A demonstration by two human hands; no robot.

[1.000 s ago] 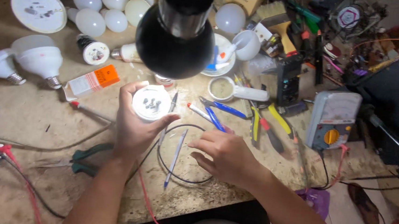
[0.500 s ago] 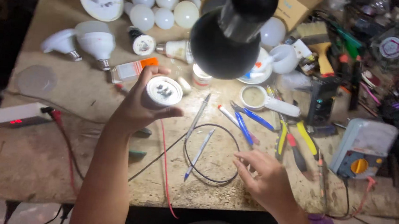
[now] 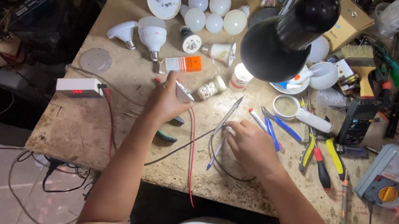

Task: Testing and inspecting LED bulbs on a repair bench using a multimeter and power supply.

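Resting at frame centre, the left hand (image 3: 165, 102) pinches a small white round disc (image 3: 183, 93) edge-on at its fingertips, so the disc's face is hard to read. Lower right of it, the right hand (image 3: 251, 146) curls over the black wire loop (image 3: 219, 162); whether it grips anything cannot be told.

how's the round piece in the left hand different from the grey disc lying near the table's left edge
The round piece is held up off the table, tilted, in the left hand; the grey disc lies flat on the table, untouched. The round piece looks white and smaller; the disc is dull grey, plain and wider. The hand covers part of the piece, while the disc shows whole. Both are round and thin.
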